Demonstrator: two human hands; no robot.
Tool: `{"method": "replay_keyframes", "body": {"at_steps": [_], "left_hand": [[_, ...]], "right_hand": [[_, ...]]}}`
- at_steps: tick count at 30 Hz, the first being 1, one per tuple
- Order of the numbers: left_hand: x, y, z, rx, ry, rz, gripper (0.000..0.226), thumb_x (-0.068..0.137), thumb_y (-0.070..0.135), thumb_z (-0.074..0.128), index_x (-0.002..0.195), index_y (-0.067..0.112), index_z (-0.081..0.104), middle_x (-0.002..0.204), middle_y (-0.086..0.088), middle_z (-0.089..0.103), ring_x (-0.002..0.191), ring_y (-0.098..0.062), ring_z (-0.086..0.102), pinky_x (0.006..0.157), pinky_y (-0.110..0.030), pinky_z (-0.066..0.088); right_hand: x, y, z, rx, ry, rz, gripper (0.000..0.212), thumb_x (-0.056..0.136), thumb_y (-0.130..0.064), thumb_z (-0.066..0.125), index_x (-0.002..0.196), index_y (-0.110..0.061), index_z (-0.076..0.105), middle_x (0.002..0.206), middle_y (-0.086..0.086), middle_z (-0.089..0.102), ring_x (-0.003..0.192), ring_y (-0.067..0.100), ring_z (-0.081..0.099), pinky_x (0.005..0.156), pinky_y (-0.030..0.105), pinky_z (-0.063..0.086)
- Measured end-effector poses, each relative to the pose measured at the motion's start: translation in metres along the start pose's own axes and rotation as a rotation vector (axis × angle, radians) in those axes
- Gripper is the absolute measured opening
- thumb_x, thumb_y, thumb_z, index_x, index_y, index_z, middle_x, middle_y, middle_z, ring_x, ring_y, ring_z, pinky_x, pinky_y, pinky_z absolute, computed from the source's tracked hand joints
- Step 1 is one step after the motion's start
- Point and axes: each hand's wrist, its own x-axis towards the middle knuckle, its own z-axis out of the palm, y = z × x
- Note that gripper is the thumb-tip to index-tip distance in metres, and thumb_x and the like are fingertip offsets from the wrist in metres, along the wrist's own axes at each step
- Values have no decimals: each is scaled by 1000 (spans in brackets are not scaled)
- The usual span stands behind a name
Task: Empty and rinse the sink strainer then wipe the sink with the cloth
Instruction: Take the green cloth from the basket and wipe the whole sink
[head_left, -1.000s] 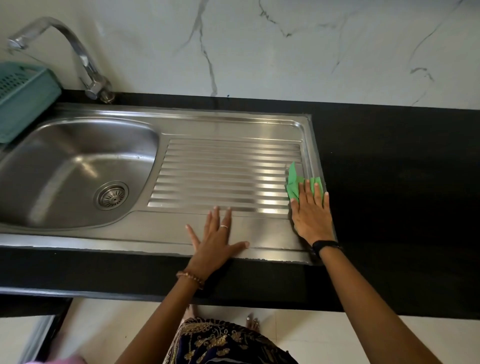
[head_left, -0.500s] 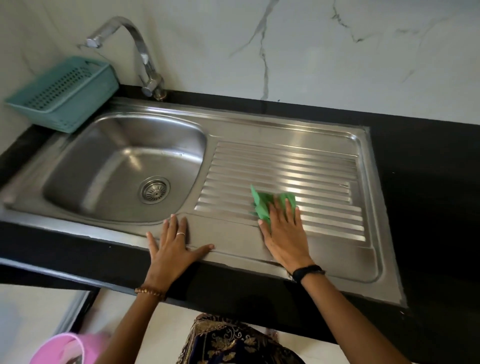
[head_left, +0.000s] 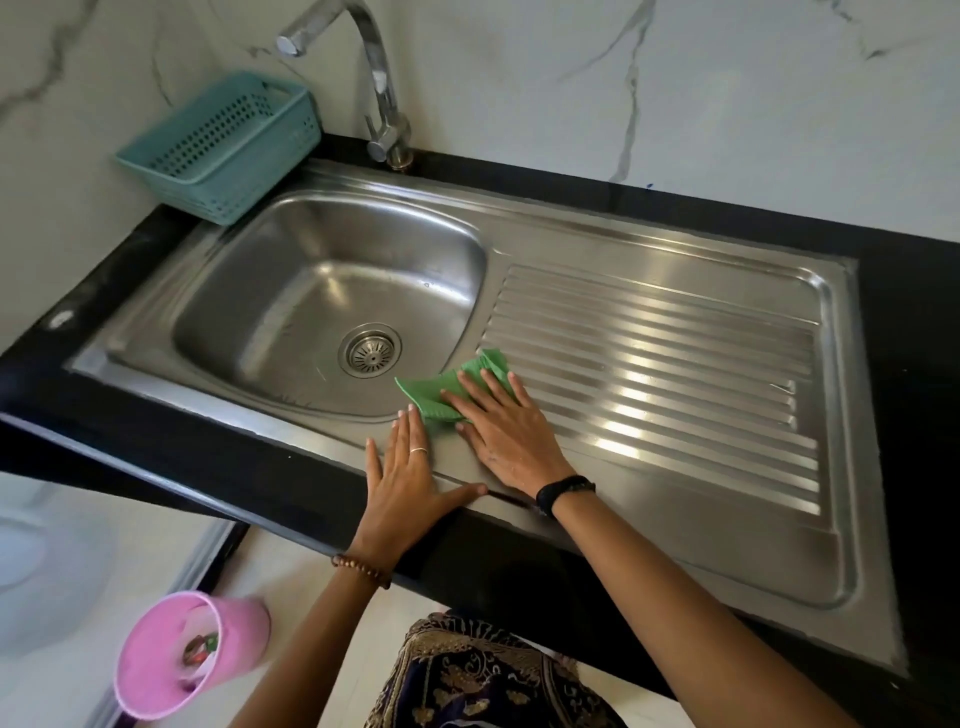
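The crumpled green cleaning cloth (head_left: 451, 384) lies on the stainless steel sink (head_left: 571, 249) at the near right rim of the basin, where the bowl meets the ribbed steel draining board (head_left: 675, 364); its left corner hangs out over the basin edge and its far end reaches the first ribs. The right hand (head_left: 501, 428) lies flat on top of it, fingers straight and slightly spread, pressing the cloth against the steel, with a black band (head_left: 563, 491) around the wrist. Just to its left, the left hand (head_left: 405, 480) rests palm down on the sink's flat front rim, fingers straight and together, thumb stretched out to the right along the edge; its fingertips come close to the cloth's near edge, though whether they touch it cannot be told. It wears a thin ring and a brown bead bracelet (head_left: 361, 569) at the wrist. In the bottom of the basin, the round perforated metal strainer (head_left: 370, 350) sits in the drain. A curved chrome tap (head_left: 382, 98) rises behind the basin from the black stone countertop (head_left: 914, 322), and a teal perforated plastic basket (head_left: 223, 143) stands tilted at the far left corner. On the pale floor below, at lower left, is a pink plastic bin (head_left: 171, 654) with some scraps inside.
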Motion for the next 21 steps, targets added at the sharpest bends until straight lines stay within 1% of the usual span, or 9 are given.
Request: {"method": "replay_keyframes", "body": {"at_steps": [4, 7, 10, 12, 14, 16, 18, 21], "left_hand": [[-7, 8, 6, -46, 5, 45, 120, 67, 76, 50, 144, 15, -20, 156, -3, -16, 136, -6, -21, 111, -43, -21], [-15, 32, 18, -97, -36, 133, 116, 62, 81, 42, 138, 26, -26, 152, 6, -19, 136, -5, -21, 110, -44, -21], [-24, 73, 33, -91, -125, 260, 106, 60, 85, 33, 131, 38, -29, 148, 8, -24, 137, -10, -20, 109, -44, -19], [-33, 102, 44, -43, -170, 374, 95, 64, 84, 30, 129, 47, -29, 147, 10, -27, 136, -11, -22, 107, -45, -19], [-41, 126, 54, -7, -213, 472, 86, 73, 77, 34, 128, 51, -26, 145, 12, -28, 137, -12, -23, 106, -46, -20], [-49, 143, 62, 27, -272, 536, 81, 79, 70, 39, 130, 51, -22, 145, 13, -28, 140, -14, -21, 108, -48, -20], [-54, 150, 68, 81, -341, 551, 79, 82, 67, 38, 133, 48, -19, 152, 9, -23, 142, -18, -18, 109, -51, -18], [-58, 149, 73, 248, -359, 575, 76, 84, 67, 32, 139, 44, -16, 156, 1, -18, 143, -22, -18, 110, -54, -16]], "right_hand": [[-40, 9, -1, 68, 37, 101, 48, 100, -35, 28, 147, -24, 21, 158, 1, 19, 147, 22, 11, 118, 41, -4], [-88, 27, -3, 81, 65, 239, 48, 100, -36, 27, 147, -23, 23, 157, 3, 23, 146, 24, 15, 120, 44, 2], [-138, 55, -8, 72, 80, 398, 50, 100, -38, 25, 148, -26, 14, 158, 1, 16, 147, 23, 10, 121, 43, 4], [-166, 74, -13, 83, 90, 477, 51, 101, -37, 23, 148, -27, 9, 159, -1, 10, 147, 21, 5, 120, 40, 1], [-188, 92, -17, 113, 93, 545, 50, 101, -34, 23, 148, -26, 9, 159, -1, 7, 147, 21, 1, 119, 40, -1], [-210, 108, -23, 146, 101, 626, 49, 101, -29, 25, 148, -24, 12, 159, 0, 6, 147, 22, 0, 120, 43, 0], [-229, 120, -28, 157, 128, 697, 49, 101, -20, 28, 148, -23, 15, 159, 2, 8, 147, 25, 2, 120, 45, 1], [-241, 123, -29, 61, 164, 722, 58, 96, -2, 30, 148, -22, 15, 159, 5, 7, 147, 25, 0, 120, 42, -2]]}}
